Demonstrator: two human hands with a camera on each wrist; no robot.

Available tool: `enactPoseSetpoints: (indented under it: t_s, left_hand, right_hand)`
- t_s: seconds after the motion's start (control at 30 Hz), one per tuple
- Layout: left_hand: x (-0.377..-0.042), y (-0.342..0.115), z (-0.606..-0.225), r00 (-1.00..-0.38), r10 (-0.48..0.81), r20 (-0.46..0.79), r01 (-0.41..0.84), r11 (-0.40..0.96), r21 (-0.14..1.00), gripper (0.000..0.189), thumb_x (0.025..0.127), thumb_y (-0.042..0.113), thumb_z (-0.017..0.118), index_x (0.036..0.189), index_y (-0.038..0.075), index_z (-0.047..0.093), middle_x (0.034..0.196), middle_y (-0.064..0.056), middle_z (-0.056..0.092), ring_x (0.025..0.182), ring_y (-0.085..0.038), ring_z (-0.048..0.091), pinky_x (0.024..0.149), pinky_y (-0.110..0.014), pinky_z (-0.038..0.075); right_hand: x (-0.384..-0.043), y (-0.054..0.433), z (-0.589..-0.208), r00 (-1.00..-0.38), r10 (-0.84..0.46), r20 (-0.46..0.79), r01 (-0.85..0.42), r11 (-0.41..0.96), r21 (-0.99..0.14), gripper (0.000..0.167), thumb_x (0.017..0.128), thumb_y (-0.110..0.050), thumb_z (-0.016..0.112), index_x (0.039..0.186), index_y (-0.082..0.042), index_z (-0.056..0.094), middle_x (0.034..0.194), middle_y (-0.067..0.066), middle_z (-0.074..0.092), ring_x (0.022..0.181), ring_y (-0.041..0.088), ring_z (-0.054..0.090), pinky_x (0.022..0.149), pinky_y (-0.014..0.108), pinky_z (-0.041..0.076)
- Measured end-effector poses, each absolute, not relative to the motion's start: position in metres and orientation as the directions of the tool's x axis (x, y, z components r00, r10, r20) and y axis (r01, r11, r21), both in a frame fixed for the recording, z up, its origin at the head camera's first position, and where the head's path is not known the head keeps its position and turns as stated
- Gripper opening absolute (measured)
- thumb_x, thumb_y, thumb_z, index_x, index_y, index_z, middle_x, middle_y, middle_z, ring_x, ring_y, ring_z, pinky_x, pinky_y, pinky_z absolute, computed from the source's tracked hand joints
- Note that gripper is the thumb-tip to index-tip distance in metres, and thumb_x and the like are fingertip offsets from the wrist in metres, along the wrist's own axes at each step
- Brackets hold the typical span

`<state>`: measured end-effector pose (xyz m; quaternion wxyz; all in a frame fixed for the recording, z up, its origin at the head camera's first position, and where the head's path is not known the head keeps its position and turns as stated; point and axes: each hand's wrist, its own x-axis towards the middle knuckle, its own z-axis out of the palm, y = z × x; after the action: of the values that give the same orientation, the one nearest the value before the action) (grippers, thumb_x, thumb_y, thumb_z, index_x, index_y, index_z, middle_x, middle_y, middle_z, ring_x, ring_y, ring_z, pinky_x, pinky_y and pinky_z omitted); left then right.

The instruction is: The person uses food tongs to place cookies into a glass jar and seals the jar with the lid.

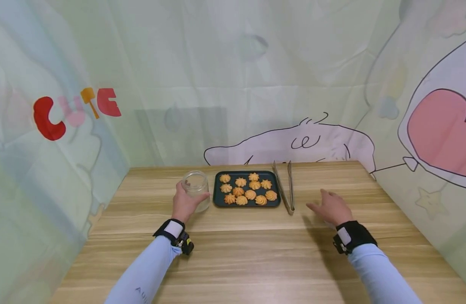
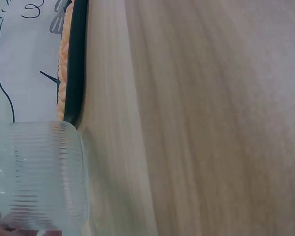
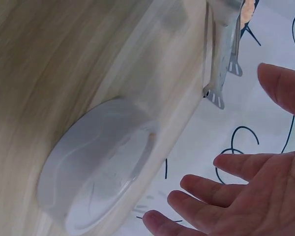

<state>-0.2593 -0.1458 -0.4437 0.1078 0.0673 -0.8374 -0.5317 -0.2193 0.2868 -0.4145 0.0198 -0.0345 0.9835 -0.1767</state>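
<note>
My left hand grips a clear glass jar by its side, thumb in front. The jar is upright, with its round mouth uncovered. In the left wrist view the ribbed-looking jar fills the lower left, and only fingertips show below it. Out to the right, my right hand hovers over the table with fingers spread, holding nothing. Beneath it, in the right wrist view, lies a pale, glossy oval piece, perhaps a lid or dish; the hand mostly hides it in the head view.
A dark tray of several piped cookies lies between the hands, just right of the jar. Metal tongs rest along the tray's right side, joined end toward me. A printed cloth hangs behind the wooden table.
</note>
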Motion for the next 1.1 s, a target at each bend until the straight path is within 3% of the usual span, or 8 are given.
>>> enactPoseSetpoints:
  t_s: [0.8, 0.93, 1.1]
  left_hand:
    - [-0.267, -0.155, -0.465, -0.967, -0.216, 0.138, 0.031, 0.436, 0.899, 0.098, 0.071, 0.035, 0.09, 0.143, 0.002, 0.034, 0.14, -0.025, 0.051, 0.126, -0.041, 0.05, 0.105, -0.053, 0.039]
    - [-0.268, -0.154, -0.465, -0.966, -0.214, 0.144, 0.037, 0.437, 0.899, 0.097, 0.07, 0.034, 0.09, 0.143, 0.002, 0.035, 0.138, -0.025, 0.052, 0.124, -0.041, 0.051, 0.104, -0.053, 0.04]
    - [-0.269, -0.152, -0.465, -0.968, -0.21, 0.139, 0.033, 0.441, 0.897, 0.097, 0.07, 0.036, 0.09, 0.143, 0.003, 0.035, 0.139, -0.024, 0.051, 0.125, -0.041, 0.051, 0.104, -0.053, 0.04]
  right_hand:
    - [-0.268, 0.228, -0.419, -0.994, -0.016, -0.112, 0.031, 0.911, -0.411, 0.094, 0.098, -0.048, 0.052, 0.14, 0.028, 0.018, 0.134, 0.05, 0.036, 0.12, 0.059, 0.045, 0.098, 0.06, 0.042]
    - [-0.271, 0.22, -0.421, -0.993, 0.006, -0.116, 0.055, 0.904, -0.423, 0.092, 0.098, -0.048, 0.053, 0.138, 0.028, 0.021, 0.13, 0.049, 0.04, 0.117, 0.058, 0.048, 0.096, 0.059, 0.043]
    - [-0.275, 0.216, -0.428, -0.986, 0.068, -0.151, 0.129, 0.886, -0.445, 0.082, 0.096, -0.048, 0.057, 0.13, 0.025, 0.04, 0.123, 0.044, 0.049, 0.113, 0.053, 0.052, 0.093, 0.056, 0.046]
